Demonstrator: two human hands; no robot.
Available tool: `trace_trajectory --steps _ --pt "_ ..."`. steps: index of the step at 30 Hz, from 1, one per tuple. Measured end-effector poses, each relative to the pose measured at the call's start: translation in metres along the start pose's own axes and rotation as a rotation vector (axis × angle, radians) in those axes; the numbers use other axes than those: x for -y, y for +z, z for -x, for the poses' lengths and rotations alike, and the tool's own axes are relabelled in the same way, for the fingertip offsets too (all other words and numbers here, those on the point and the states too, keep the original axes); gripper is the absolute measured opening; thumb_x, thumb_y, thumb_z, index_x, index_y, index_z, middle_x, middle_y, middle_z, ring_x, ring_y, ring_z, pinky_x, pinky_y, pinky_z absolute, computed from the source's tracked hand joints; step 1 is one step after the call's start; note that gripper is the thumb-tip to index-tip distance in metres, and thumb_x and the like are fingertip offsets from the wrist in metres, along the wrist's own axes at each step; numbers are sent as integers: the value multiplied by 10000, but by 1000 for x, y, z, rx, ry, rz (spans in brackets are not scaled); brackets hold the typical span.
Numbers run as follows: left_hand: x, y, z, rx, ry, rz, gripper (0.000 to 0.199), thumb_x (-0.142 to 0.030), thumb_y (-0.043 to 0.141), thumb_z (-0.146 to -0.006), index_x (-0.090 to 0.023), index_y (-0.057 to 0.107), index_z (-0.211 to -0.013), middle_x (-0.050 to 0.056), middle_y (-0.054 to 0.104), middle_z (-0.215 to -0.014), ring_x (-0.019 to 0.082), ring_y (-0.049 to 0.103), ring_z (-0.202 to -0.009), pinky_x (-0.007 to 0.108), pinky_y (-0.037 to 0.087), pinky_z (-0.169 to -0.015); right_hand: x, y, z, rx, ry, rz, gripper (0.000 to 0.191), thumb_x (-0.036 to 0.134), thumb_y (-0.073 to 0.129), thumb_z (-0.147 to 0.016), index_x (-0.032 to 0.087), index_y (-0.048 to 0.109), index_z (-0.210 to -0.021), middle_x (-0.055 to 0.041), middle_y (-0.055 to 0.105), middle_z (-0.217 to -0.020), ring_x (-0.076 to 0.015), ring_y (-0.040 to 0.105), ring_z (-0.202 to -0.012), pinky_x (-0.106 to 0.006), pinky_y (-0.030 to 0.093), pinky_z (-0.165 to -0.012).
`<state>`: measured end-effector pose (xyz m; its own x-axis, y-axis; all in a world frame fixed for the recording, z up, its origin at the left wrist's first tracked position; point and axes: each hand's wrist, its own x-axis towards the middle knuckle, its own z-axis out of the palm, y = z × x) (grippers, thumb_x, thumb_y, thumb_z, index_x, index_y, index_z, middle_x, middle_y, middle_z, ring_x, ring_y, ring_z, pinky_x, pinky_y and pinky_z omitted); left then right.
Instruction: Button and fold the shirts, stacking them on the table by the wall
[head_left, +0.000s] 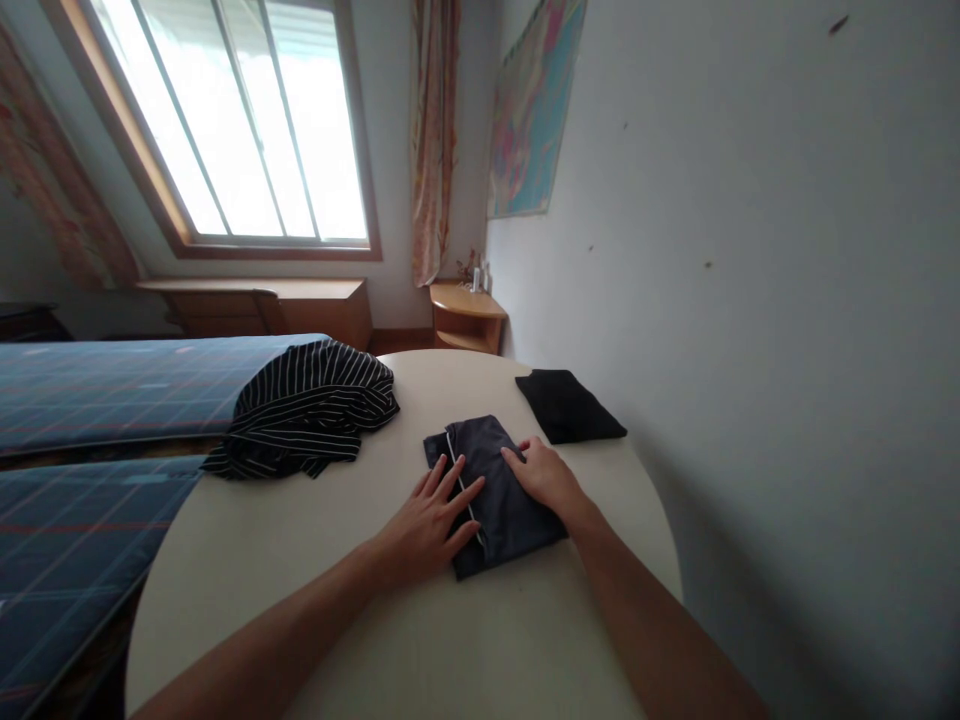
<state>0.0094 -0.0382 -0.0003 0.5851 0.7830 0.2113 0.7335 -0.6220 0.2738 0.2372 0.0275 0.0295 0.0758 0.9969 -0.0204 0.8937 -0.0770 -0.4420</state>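
A dark grey garment [517,515] with white piping lies on the round table, folded into a flat bundle. My left hand [435,515] rests on its left part, fingers spread over the white trim. At the upper right edge, my right hand [546,477] pinches the fabric, thumb on top and the other fingers partly hidden behind the edge. Just beyond the right hand is a folded black cloth [571,405], lying flat near the wall. A crumpled black garment with white stripes [311,405] lies at the table's left edge.
The cream round table [337,620] stands against the white wall [787,380]. To the left are blue plaid mattresses [112,395], touching the table area. Farther back are a wooden desk [322,290], a corner shelf [465,300] and a bright window [247,120].
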Motion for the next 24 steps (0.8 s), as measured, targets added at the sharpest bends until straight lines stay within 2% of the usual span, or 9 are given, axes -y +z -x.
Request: trace_trajectory --steps 5,10,18,21,24 --pt "1 0 0 -16 28 -10 581 -507 403 -1002 -329 290 -1544 77 121 -1648 361 53 -1502 610 279 -1162 0 1 2 57 -26 38 525 575 444 -938 112 662 -1056 -219 709 -1093 -308 665 -1071 -335 463 -835" --pt "1 1 -4 -30 45 -37 602 -535 398 -995 -334 274 -1548 66 141 -1648 360 96 -1500 586 302 -1159 0 -4 1 23 -81 1 436 483 479 -961 102 604 -1134 -191 714 -1092 -269 676 -1032 -294 466 -809" --pt "18 3 -12 -80 -164 -153 564 -492 387 -1004 -288 341 -1528 86 221 -1629 335 139 -1500 539 252 -1180 -9 -29 -27 -56 -60 115 380 421 513 -964 116 647 -1147 -188 713 -1109 -290 673 -1055 -306 465 -839" --pt "21 1 -12 -10 -255 -149 566 -493 388 -998 -264 377 -1515 98 253 -1617 328 174 -1495 520 233 -1189 -14 -41 -40 -83 -72 157 376 415 505 -971 131 653 -1167 -190 707 -1136 -294 670 -1070 -315 465 -859" --pt "18 -2 -13 57 -290 -128 560 -493 390 -992 -266 404 -1503 89 284 -1607 318 187 -1493 509 217 -1195 -18 -53 -55 -125 -91 154 390 422 513 -968 149 633 -1220 -176 704 -1157 -286 661 -1094 -313 461 -884"
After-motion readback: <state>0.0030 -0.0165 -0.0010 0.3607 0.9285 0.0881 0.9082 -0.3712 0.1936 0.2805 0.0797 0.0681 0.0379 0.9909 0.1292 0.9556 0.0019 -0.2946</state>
